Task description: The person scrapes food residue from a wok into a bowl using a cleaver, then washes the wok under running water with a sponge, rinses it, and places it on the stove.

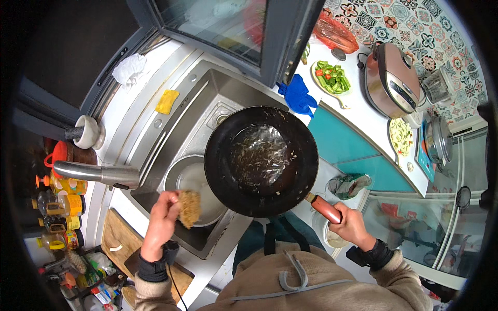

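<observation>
My right hand (352,224) grips the reddish-brown handle of a black frying pan (260,206). The pan hangs over the front right side of a stainless steel sink (206,89). Cloudy liquid with small food bits lies in its bottom and reflects the light. Pinched in my left hand (161,217) is a tan, fibrous scrubber (190,208). It is held above the left part of a metal pot (175,171) with cloudy water, which stands in the sink. The pan hides the pot's right side.
A metal faucet (97,173) reaches in from the left. A wooden cutting board (116,237) lies near my left forearm. An open window sash (268,58) juts over the sink's back corner. Cut green peppers (332,77) and a rice cooker (393,81) stand on the right counter.
</observation>
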{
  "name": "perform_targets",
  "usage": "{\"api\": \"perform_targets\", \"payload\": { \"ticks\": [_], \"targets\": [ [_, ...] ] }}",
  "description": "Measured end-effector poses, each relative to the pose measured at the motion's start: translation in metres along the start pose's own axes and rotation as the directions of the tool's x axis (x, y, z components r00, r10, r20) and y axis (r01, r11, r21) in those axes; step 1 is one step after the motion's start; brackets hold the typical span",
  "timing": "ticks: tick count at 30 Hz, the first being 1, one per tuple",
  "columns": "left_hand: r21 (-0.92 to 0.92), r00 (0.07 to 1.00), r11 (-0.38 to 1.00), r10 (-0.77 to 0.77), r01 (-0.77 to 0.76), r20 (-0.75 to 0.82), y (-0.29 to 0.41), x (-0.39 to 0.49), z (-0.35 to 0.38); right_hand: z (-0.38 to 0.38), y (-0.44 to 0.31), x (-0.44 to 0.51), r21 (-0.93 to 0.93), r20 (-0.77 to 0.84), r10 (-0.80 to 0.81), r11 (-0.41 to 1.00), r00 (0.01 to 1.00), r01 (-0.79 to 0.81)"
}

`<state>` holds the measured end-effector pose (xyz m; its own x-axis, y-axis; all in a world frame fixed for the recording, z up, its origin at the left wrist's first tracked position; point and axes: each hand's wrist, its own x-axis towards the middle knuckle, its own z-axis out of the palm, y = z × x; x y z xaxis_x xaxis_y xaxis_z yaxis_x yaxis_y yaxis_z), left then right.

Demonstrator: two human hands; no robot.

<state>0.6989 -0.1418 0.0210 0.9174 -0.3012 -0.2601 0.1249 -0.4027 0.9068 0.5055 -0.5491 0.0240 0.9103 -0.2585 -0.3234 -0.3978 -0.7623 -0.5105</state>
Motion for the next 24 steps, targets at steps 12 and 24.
{"api": "perform_targets", "payload": {
  "ticks": [12, 24],
  "targets": [
    [0.103, 0.868, 0.983, -0.085, 0.154, -0.488, 0.005, 0.260, 0.174, -0.026, 0.058, 0.076, -0.053, 0.083, -0.120, 0.991, 0.989, 0.125],
    [-0.348, 0.683, 0.926, -0.162, -0.144, -0.712, -0.030, 0.330, 0.263, -0.031, 0.052, 0.089, -0.166, 0.249, -0.139, 0.969, 0.958, 0.184]
  ]
}}
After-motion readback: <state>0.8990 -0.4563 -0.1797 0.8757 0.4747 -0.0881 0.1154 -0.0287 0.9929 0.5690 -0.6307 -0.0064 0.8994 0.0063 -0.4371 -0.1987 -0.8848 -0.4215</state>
